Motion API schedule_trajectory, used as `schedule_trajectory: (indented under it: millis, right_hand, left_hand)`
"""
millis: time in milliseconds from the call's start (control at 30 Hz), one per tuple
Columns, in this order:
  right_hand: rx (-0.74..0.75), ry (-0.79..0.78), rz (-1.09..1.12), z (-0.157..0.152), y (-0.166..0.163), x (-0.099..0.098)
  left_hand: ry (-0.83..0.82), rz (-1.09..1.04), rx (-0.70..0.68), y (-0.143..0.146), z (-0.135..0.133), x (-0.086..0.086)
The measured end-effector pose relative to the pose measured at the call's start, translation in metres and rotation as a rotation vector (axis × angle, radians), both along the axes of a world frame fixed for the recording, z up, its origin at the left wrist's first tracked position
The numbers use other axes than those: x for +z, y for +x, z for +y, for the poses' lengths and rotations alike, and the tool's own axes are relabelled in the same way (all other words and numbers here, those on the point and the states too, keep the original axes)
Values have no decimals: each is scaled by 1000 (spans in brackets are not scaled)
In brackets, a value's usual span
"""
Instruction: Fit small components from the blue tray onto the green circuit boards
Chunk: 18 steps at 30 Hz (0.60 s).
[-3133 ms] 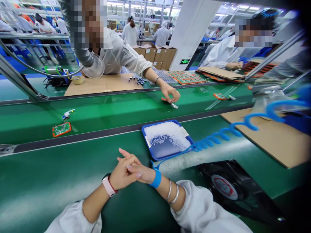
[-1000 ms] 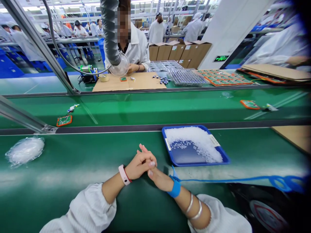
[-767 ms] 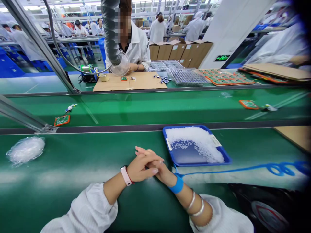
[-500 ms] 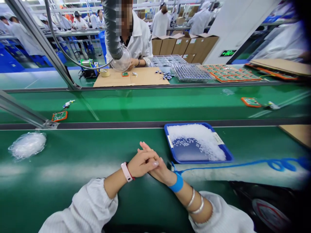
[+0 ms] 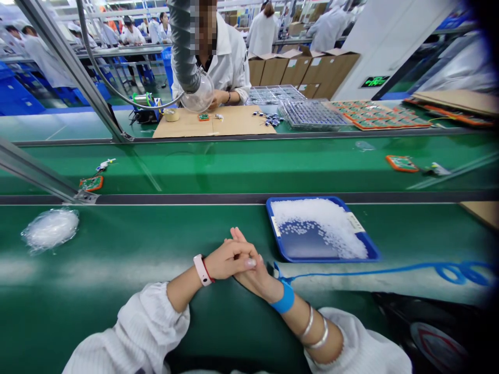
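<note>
My left hand [image 5: 233,259] lies across my right hand [image 5: 255,278], its fingers wrapped over the right palm and fingers. Some right fingertips stick out stretched beyond it; no object shows between the two. A pink wristband [image 5: 201,270] is on my left wrist, and a blue wrist strap [image 5: 284,297] with a coiled blue cord [image 5: 351,272] is on the right. Just beyond my right hand sits a blue tray [image 5: 278,244] of small white plastic pieces [image 5: 312,210], heaped toward its back and right.
A clear plastic bag [image 5: 51,228] lies at left. Circuit boards with orange edges [image 5: 91,183] [image 5: 401,163] rest on the green belt [image 5: 234,166] behind a dark rail. Across it a co-worker [image 5: 230,57] sits behind a cardboard sheet [image 5: 241,122]. A metal post [image 5: 70,67] stands left.
The view has shifted slightly, and the bench items sit a little further right in it. Against the bench, the boards on the belt have moved left. My hands remain together.
</note>
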State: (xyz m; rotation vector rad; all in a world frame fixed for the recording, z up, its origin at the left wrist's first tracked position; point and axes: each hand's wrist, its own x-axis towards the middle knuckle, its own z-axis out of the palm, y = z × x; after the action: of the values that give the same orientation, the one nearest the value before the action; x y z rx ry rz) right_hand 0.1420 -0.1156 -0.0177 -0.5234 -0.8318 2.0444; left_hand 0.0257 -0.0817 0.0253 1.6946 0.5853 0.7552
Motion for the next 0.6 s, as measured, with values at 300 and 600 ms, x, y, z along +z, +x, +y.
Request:
schedule_trajectory:
  millis: [300, 600]
  right_hand:
    - [133, -40, 9, 31, 21, 21]
    - [2, 124, -19, 25, 17, 27]
  left_hand:
    - [-333, -211, -16, 1, -1, -11]
    - [90, 290, -115, 10, -19, -5]
